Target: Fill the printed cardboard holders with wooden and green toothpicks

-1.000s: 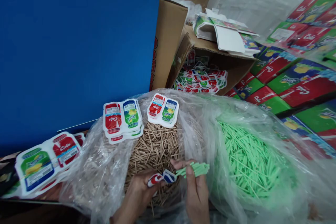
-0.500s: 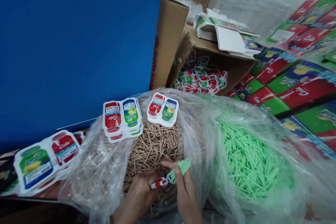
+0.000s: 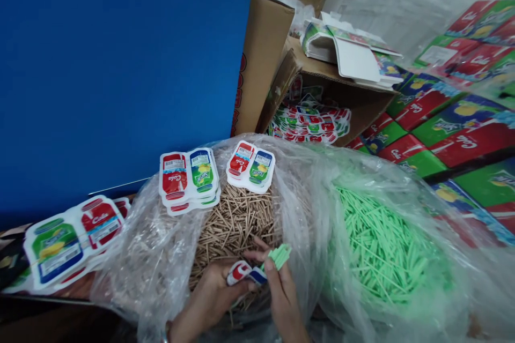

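Since the earlier frames the green sticks (image 3: 277,255) have swung from lying out to the right to pointing up and away, bunched tighter against the printed card (image 3: 245,273).

Left hand (image 3: 215,292) — fingers curled closed around the small red, white and blue printed card, gripping it from below. Right hand (image 3: 281,292) — closed on the bundle of green sticks, thumb and fingers pinching it just beside the card. Card and sticks touch between the two hands.

Directly beneath and beyond both hands lies a clear plastic bag (image 3: 161,257) of tan wooden sticks (image 3: 237,220). To the right of the right hand, a second bag holds loose green sticks (image 3: 382,246).

Just beyond the hands, two stacks of printed cards (image 3: 189,179) (image 3: 251,166) rest on the bag's far edge. Another stack (image 3: 68,241) lies well to the left.

Farther off, an open cardboard box (image 3: 322,91) contains more cards; printed cartons (image 3: 454,123) fill the right.
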Demonstrator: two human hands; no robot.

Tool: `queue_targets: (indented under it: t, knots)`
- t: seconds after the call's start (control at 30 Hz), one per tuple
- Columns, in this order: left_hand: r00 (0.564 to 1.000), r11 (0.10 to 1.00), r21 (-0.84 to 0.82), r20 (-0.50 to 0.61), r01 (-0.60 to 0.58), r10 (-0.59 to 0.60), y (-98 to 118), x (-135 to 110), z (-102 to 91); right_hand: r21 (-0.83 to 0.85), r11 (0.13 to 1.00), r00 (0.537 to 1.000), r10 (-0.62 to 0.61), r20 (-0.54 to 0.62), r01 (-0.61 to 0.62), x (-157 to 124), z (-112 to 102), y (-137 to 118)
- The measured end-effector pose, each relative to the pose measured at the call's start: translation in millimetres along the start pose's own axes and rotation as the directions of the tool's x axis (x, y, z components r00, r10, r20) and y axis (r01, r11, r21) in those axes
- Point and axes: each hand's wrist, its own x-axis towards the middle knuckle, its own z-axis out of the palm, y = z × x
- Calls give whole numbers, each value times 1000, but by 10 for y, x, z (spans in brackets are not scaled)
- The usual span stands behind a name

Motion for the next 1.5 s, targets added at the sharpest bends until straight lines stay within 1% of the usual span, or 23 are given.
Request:
queue_targets:
  t: [0.07, 0.1, 0.17, 0.23, 0.33, 0.37, 0.4, 0.47, 0.5, 0.57, 0.63, 0.7, 0.8, 0.87, 0.93, 1.0, 1.07, 1.1, 1.13, 1.2, 1.27, 1.37, 1.5]
  knots:
    - [995, 979, -177, 16, 103, -102, -29, -3, -12, 36, 999, 997, -30, 73, 27, -25, -60, 12]
    - [992, 969, -215, 20, 125, -124, -42, -6, -26, 53, 998, 991, -45, 124, 39, -40, -89, 6]
    - [993, 970, -214, 33, 119, -115, -58, -13, -65, 79, 996, 980, -67, 188, 53, -76, -129, -31]
    - [996, 982, -171, 57, 76, -67, -56, -20, -109, 127, 989, 983, -97, 153, 78, -110, -134, -87]
    - [997, 996, -91, 73, -11, 17, -26, -24, -162, 217, 951, 975, -224, -10, 221, -136, -108, -163]
    - [996, 997, -71, 75, -38, 44, -16, -24, -175, 197, 942, 963, -269, -36, 271, -137, -105, -179]
    - [995, 996, -61, 78, -60, 64, -9, -23, -184, 137, 941, 951, -309, -28, 310, -136, -110, -188]
    - [992, 995, -55, 83, -87, 92, -8, -24, -194, -58, 926, 926, -367, 84, 372, -132, -144, -191]
    - [991, 994, -57, 86, -96, 101, -14, -26, -197, -155, 903, 914, -381, 141, 400, -130, -171, -187]
    - [990, 992, -64, 91, -106, 112, -26, -33, -199, -289, 840, 887, -416, 198, 459, -123, -228, -179]
    - [988, 991, -74, 97, -112, 119, -24, -42, -202, -348, 780, 854, -473, 214, 520, -101, -265, -193]
    - [984, 989, -39, 100, -143, 146, 2, -50, -209, -375, 723, 815, -510, 276, 580, -59, -269, -239]
    - [968, 967, 97, 108, -237, 227, 55, -65, -227, -391, 683, 783, -485, 389, 617, 14, -245, -339]
    - [964, 957, 141, 116, -254, 239, 68, -84, -244, -388, 686, 775, -438, 455, 616, 42, -244, -378]
    - [978, 976, 92, 94, -197, 188, 52, -112, -258, -339, 738, 785, -405, 469, 583, 43, -258, -362]
    - [995, 994, -52, 21, -96, 97, 20, -143, -268, -217, 843, 841, -398, 367, 493, 28, -260, -297]
    - [998, 969, -248, -56, -21, 7, -2, -163, -277, -81, 932, 916, -327, 232, 353, 18, -212, -221]
    - [996, 946, -325, -85, -9, -20, -5, -166, -285, -47, 959, 942, -263, 208, 278, 22, -165, -194]
    - [993, 926, -377, -110, -11, -34, -2, -164, -296, -41, 977, 954, -196, 228, 211, 33, -107, -181]
    - [986, 903, -428, -161, -34, -39, 12, -152, -332, -78, 990, 950, -90, 299, 118, 77, 25, -195]
    - [975, 886, -459, -217, -66, -40, 31, -144, -388, -79, 991, 943, -76, 325, 107, 140, 142, -239]
    - [961, 847, -516, -275, -129, -21, 69, -174, -501, -40, 991, 960, -113, 258, 127, 237, 247, -283]
    - [950, 831, -535, -310, -153, -25, 148, -269, -669, -7, 997, 985, -72, 158, 74, 347, 311, -269]
